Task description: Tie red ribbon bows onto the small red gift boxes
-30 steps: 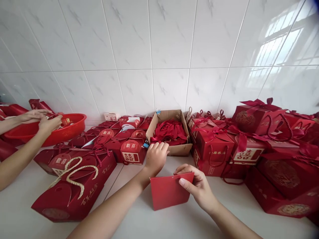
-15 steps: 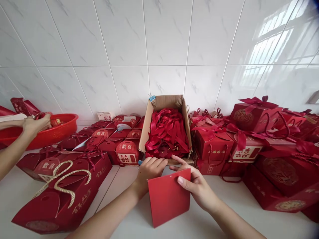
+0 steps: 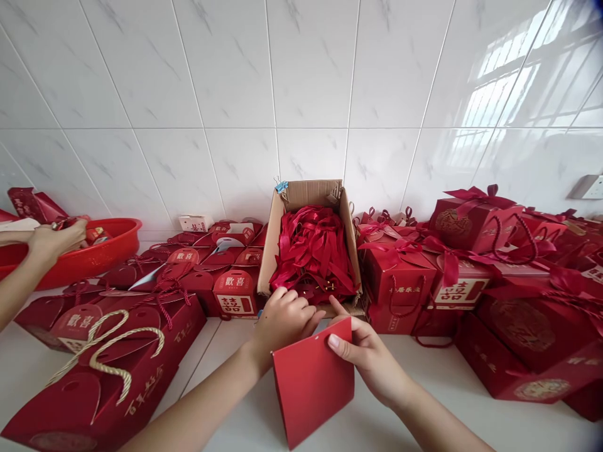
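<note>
My right hand (image 3: 370, 355) pinches the top edge of a flat red folded card (image 3: 313, 380), held upright above the white counter. My left hand (image 3: 282, 317) is curled at the near rim of a brown cardboard box (image 3: 311, 191) that is tilted toward me and full of red ribbons (image 3: 315, 251). The left fingers are closed at the box edge; what they grip is hidden.
Many red gift boxes crowd the counter: small ones (image 3: 235, 295) left of the carton, ribboned ones (image 3: 400, 273) to the right, a long one with rope handles (image 3: 108, 370) at front left. Another person's hands (image 3: 51, 242) work at a red basin (image 3: 89, 254) far left. White tiled wall behind.
The cardboard box has been tipped up toward me, showing the ribbons. My left hand moved down to its near rim. The red card has shifted slightly left and lower.
</note>
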Demonstrator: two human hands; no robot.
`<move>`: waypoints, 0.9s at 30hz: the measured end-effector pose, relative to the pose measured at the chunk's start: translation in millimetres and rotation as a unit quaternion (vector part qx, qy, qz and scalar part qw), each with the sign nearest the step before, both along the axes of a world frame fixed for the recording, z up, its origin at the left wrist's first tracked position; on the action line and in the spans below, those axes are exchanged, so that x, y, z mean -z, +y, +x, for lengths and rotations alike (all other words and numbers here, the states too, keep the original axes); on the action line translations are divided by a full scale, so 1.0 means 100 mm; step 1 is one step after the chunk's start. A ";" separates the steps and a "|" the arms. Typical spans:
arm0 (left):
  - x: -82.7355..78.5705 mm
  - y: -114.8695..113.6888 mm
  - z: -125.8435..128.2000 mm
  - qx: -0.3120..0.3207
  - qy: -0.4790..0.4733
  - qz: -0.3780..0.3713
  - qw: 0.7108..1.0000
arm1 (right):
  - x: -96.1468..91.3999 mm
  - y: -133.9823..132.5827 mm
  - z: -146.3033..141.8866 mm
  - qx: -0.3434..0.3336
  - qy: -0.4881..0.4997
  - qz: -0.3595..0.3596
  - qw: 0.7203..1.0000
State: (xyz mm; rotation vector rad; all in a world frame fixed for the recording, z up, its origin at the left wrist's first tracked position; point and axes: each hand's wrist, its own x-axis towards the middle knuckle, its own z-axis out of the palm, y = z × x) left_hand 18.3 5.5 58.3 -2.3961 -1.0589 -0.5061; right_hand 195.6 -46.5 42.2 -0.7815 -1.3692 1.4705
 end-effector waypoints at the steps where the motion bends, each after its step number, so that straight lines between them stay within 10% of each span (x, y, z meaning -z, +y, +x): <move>1: -0.06 0.01 0.03 -0.024 -0.014 -0.002 1.000 | -0.01 0.00 0.00 0.000 0.000 -0.002 1.000; 7: -0.28 0.12 0.25 -0.187 -0.046 -0.127 0.973 | -0.03 0.01 0.01 -0.002 0.005 -0.009 1.000; 15: -0.26 0.23 0.29 -0.230 -0.041 -0.211 0.949 | -0.05 0.02 0.01 -0.005 0.004 -0.015 1.000; 22: -0.50 0.27 0.17 -0.221 -0.109 -0.134 0.960 | -0.09 0.08 0.00 0.000 0.010 -0.009 1.000; 27: -0.97 0.27 -0.13 -0.115 -0.359 0.013 0.926 | -0.13 0.12 -0.02 0.008 0.007 -0.007 1.000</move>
